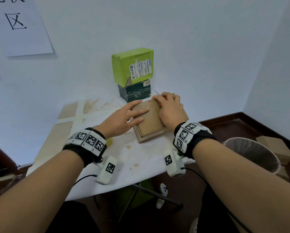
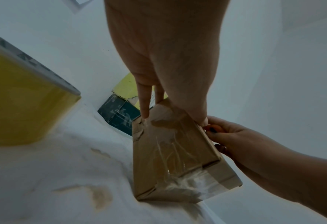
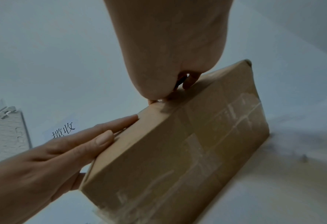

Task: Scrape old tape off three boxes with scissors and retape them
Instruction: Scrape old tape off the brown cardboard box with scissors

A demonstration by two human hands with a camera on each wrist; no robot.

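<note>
Scissors (image 1: 158, 95) are sitting in the person's right hand (image 1: 170, 109), whose fingers are curling round the red-orange handle while the thin metal tip is poking out past the knuckles, away from the person. That hand is resting on the right edge of a flat brown cardboard box (image 1: 151, 120), which is lying on the stained white table (image 1: 141, 158). The left hand (image 1: 124, 117) is lying just beside the gripping hand, fingers straight and spread, pressing flat on the box top and holding nothing.

From the left wrist view the box (image 2: 170, 151) is showing clear old tape (image 2: 185, 183) wrinkling across its near end (whitish and crumpled at the corner), with the left hand (image 2: 168, 60) above it and the right hand (image 2: 233, 136) gripping the orange handle at the box's right edge. From the right wrist view, worn tape strips are running along the box's (image 3: 177, 159) side face, and the left hand (image 3: 49, 157) is bearing on the top edge opposite the right hand (image 3: 166, 53).

Beyond the fingertips, a lime-green parcel (image 1: 132, 66) with a shipping label (image 1: 140, 68) is standing on a dark green box (image 1: 134, 92) against the wall. To the right of the gripping hand, lower down, a lined waste bin (image 1: 251, 153) is standing on the floor. A yellow tape roll (image 2: 22, 97) is lying to the left of the pressing hand.
</note>
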